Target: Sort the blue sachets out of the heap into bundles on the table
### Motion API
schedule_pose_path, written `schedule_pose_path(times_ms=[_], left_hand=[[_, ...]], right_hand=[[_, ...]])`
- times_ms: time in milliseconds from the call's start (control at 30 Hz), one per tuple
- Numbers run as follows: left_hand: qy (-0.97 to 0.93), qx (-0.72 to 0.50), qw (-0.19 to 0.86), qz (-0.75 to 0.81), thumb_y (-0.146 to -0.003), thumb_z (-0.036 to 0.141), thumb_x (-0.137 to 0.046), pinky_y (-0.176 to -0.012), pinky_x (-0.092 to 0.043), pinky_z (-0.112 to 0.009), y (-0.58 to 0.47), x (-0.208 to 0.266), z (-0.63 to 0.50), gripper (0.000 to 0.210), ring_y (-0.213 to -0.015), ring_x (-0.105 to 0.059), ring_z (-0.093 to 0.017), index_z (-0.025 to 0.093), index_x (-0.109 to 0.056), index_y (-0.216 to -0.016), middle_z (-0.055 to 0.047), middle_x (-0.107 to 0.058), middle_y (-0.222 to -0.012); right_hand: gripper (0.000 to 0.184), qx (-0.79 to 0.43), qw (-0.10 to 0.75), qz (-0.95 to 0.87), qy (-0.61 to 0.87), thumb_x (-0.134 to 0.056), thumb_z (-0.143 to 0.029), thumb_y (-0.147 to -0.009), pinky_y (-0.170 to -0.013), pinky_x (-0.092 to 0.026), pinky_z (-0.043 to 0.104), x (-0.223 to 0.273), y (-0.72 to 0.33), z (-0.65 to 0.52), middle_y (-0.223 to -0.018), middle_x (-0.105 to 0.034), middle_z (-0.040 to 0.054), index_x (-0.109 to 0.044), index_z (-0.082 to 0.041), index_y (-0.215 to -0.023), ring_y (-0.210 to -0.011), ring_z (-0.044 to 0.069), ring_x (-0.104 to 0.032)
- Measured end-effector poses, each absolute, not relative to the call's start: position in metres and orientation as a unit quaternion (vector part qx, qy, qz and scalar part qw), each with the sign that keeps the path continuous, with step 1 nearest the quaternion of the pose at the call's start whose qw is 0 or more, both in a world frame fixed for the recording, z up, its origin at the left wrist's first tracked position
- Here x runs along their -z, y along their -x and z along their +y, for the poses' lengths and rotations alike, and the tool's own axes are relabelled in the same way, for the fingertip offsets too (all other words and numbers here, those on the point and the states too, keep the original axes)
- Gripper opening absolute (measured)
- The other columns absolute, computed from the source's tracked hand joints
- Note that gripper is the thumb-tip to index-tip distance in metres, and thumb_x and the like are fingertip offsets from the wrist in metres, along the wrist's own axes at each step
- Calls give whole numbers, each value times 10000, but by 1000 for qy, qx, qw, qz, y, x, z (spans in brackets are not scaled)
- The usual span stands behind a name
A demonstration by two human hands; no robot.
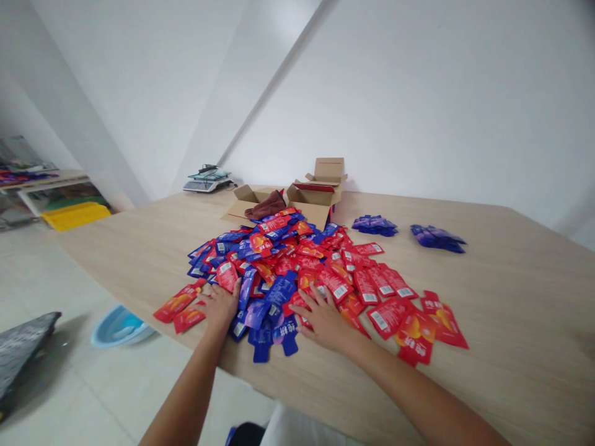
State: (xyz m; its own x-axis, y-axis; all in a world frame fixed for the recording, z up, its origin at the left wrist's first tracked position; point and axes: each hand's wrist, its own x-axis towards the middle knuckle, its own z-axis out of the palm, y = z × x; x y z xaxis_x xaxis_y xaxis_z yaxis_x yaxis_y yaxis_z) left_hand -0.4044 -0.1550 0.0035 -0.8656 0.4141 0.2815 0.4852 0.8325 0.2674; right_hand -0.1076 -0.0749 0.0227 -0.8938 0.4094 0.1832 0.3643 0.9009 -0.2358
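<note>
Red/blue packets heaped btwn & beyond L hand & R hand, both hands splayed wide

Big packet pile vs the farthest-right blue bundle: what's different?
Colour: the packet pile mixes red and blue; the blue bundle shows only blue-purple.
Size: the pile is much larger than the bundle.
Pose: the pile sprawls loosely; the bundle sits compactly.
Hands: the left hand and right hand are at the pile, away from the bundle.
Shared: both lie on the table.
</note>
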Motion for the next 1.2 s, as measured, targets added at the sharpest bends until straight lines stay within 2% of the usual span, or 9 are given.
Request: schedule_pose_path(times_ms=[133, 267, 400, 533, 633, 767, 900, 1033, 1200], left_hand=[[214, 192, 111, -951, -828, 637, -299, -936, -218, -689, 390, -4, -146, 882, -1303, -210, -489, -98, -345, -1313, -379, -352, -1336], [207, 244, 126, -939, -850, 568, -311, -1014, -174, -631, 377, -3, -140, 841, -1317, -224, -449, -96, -253, -1364, -350, -295, -1389], [253, 313, 100, -910, -872, 494, -308, -1045, -192, -579, 364, -1, -140, 717, -1332, -233, -408, -22, -311, -1370, -295, -278, -1425], [349, 367, 105, -856, -858, 408, -373, -1064, -185, -555, 350, 5, -138, 592, -1372, -146, -365, 44, -415, -1323, -243, -356, -1398], [334, 420, 92, -839, -837, 445, -421, -1063, -189, -558, 331, 7, -132, 663, -1376, -121, -367, 42, -345, -1358, -251, -299, -1423], [317, 473, 69, -819, -827, 474, -449, -1078, -184, -527, 292, 8, -120, 759, -1388, -72, -348, 47, -214, -1409, -268, -159, -1472], [344, 473, 50, -810, -850, 466, -419, -1098, -131, -505, 248, 7, -105, 777, -1396, -49, -315, 24, -131, -1421, -288, -147, -1468], [342, 459, -4, -820, -862, 452, -400, -1099, -120, -502, 211, -2, -91, 783, -1392, -21, -341, 1, -92, -1422, -319, -52, -1469], [332, 456, -54, -824, -870, 420, -391, -1089, -152, -510, 173, -13, -75, 757, -1393, 9, -338, 53, -45, -1435, -290, 30, -1487]], right_hand=[[591, -108, 150, -968, 168, -374, -526, -887, -1089, -70, 552, -40, 115, -104, -1515, -185, 89, -295, -268, -1413, -1390, 296, -53], [625, -113, 152, -979, 72, -413, -575, -852, -1072, -75, 593, -55, 137, -135, -1535, -103, 48, -277, -326, -1409, -1389, 313, 0], [488, -114, 123, -979, 115, -385, -475, -894, -1048, -79, 634, -49, 141, -134, -1513, -201, 36, -360, -349, -1364, -1382, 329, -57], [451, -105, 123, -977, 139, -351, -393, -921, -1052, -78, 630, -37, 115, -117, -1511, -212, 9, -331, -384, -1372, -1379, 314, -103], [469, -96, 118, -977, 152, -376, -352, -916, -1060, -68, 619, -31, 92, -109, -1517, -197, -7, -310, -395, -1379, -1373, 308, -128], [471, -82, 125, -969, 195, -340, -245, -926, -1088, -81, 553, -23, 71, -102, -1483, -289, 7, -319, -361, -1382, -1352, 246, -212], [456, -57, 139, -958, 245, -365, -236, -914, -1096, -108, 507, -18, 52, -97, -1433, -377, 54, -373, -292, -1367, -1318, 226, -290], [475, -31, 167, -942, 290, -471, -296, -872, -1084, -149, 501, -11, 27, -94, -1384, -442, 80, -415, -265, -1343, -1283, 242, -344], [485, 17, 193, -925, 326, -485, -235, -859, -1079, -194, 475, 2, -8, -89, -1397, -434, 71, -428, -252, -1340, -1291, 231, -350]])
